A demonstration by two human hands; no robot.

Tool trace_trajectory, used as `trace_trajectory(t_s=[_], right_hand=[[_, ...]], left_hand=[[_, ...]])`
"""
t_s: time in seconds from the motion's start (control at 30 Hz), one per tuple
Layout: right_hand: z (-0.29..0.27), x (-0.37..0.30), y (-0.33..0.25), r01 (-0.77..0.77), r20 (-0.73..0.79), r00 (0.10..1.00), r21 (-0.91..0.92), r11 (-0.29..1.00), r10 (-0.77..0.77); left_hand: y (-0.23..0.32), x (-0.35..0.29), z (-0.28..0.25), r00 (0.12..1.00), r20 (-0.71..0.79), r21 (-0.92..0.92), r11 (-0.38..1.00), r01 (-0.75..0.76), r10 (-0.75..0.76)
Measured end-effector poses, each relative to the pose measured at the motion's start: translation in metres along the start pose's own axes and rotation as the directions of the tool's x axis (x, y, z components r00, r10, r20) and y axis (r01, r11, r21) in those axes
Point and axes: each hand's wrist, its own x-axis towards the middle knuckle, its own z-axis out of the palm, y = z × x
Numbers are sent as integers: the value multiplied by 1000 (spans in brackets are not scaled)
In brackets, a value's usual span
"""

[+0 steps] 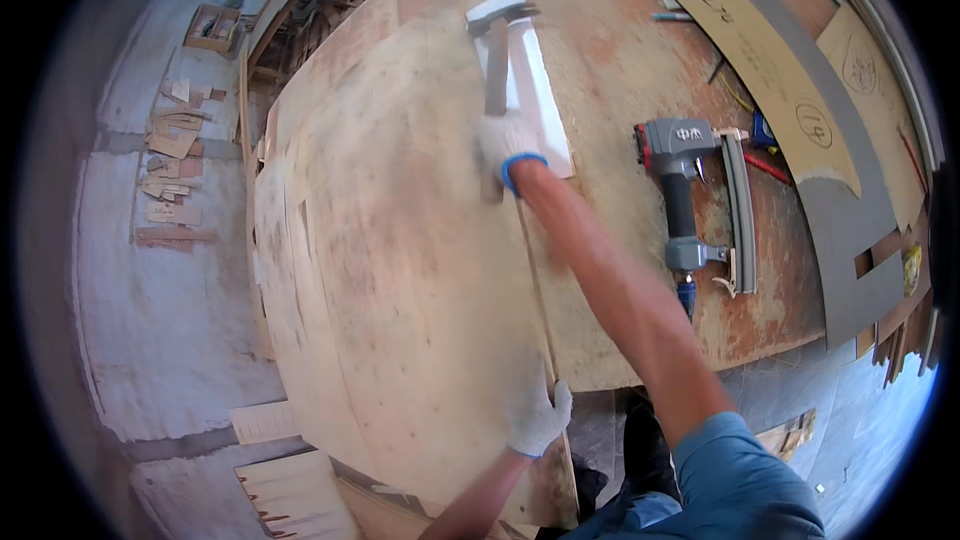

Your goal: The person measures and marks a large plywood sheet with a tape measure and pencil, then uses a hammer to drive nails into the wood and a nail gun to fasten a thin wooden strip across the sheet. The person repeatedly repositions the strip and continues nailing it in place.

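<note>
My right hand, in a white knit glove with a blue cuff, is closed round the wooden handle of a hammer. The hammer's dark head lies at the far end, over a long white piece on the table; I cannot make out what that piece is. My left hand, gloved alike, rests on the near right edge of a large pale plywood sheet. Its thumb stands apart from the fingers, which are partly blurred and look stretched over the wood.
A grey and black nail gun with a blue hose fitting lies right of my right forearm. Marked cardboard templates and a grey curved sheet cover the table's right side. Wood scraps and a small box lie on the floor at left.
</note>
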Motion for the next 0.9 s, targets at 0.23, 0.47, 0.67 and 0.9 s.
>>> trace_trajectory(t_s=[0.23,0.47,0.67,0.9], right_hand=[[16,169,-8,115,-33,993,-40,993,-116],[42,185,-3,64,119,992,-95,993,-52],[51,169,-22,38,115,993,-114,993,-25],[-3,-55,-14,159,177,972,-29,987,-152]], left_hand=[[15,14,-18,963,-162,115,973,-199,216],[12,15,-19,971,-163,29,985,-173,175],[11,15,-24,986,-89,29,990,-140,142],[7,18,-20,977,-89,106,978,-182,191]])
